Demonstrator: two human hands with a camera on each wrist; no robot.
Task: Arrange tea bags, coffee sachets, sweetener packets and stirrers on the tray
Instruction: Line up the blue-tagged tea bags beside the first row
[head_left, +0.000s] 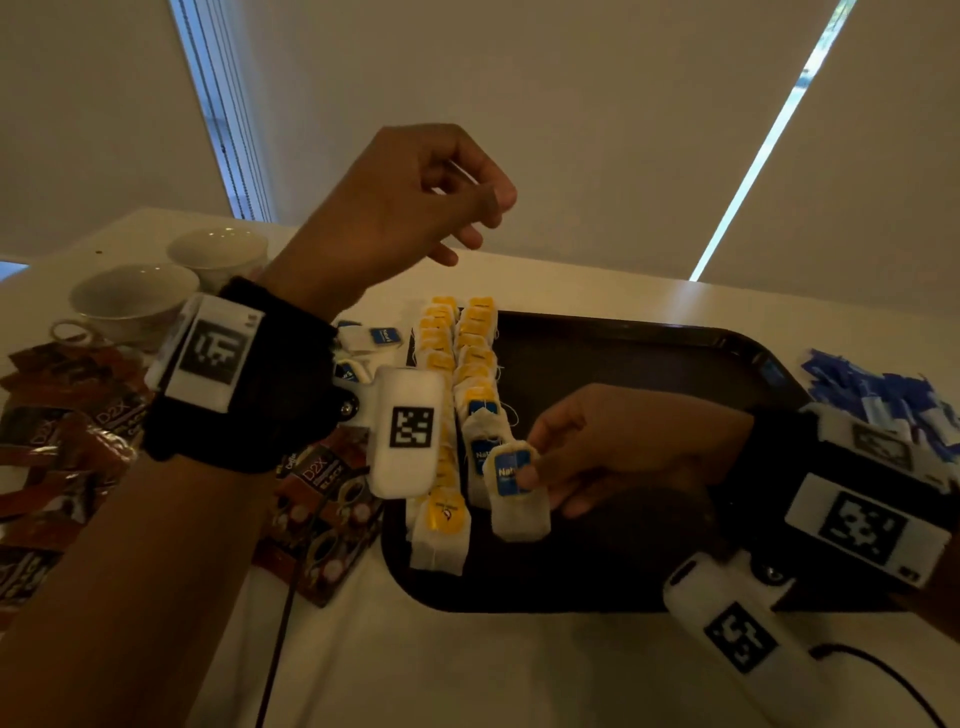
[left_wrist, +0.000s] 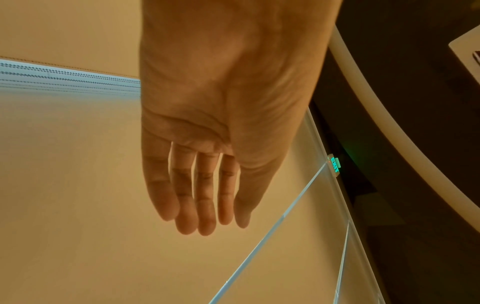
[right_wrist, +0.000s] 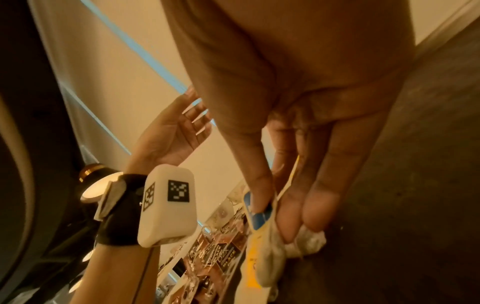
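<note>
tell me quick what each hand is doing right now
Left hand: open, raised above the table, fingers loosely bent, holding nothing.
Right hand: pinching a white paper tea bag with a blue tag over the dark oval tray.

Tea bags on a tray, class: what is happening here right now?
A person is laying out tea bags. The right hand pinches a blue-tagged tea bag over the dark tray, beside two rows of yellow-tagged tea bags. The left hand hovers above, holding nothing. Coffee sachets and blue packets wait off the tray.
</note>
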